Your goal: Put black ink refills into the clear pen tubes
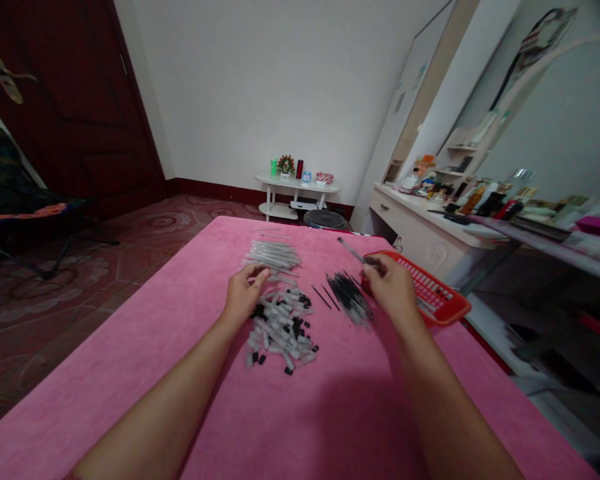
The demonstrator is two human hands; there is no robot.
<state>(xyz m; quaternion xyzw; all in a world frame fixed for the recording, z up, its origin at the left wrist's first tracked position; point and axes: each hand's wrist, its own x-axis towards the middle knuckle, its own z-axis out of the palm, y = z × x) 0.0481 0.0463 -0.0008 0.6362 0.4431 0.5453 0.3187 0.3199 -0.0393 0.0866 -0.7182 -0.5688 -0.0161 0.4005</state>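
Note:
My right hand [387, 280] is closed around a slim pen [351, 250], which points up and to the left beside the red basket [447, 310]. My left hand [246, 290] is at the near left edge of a stack of clear pen barrels [273, 255], thumb and forefinger slightly apart, with nothing visible between them. Just below it lies a loose heap of clear pen caps [280, 327] mixed with small black plugs [289, 371]. Between the hands is a bundle of thin black ink refills [347, 297], with a couple lying loose to its left.
A pink cloth [145, 380] covers the table. Several pens show inside the basket. To the right stands a white dresser [420, 223] crowded with bottles. A small white stand [280, 181] is by the far wall, and a folding chair [25, 200] is at left.

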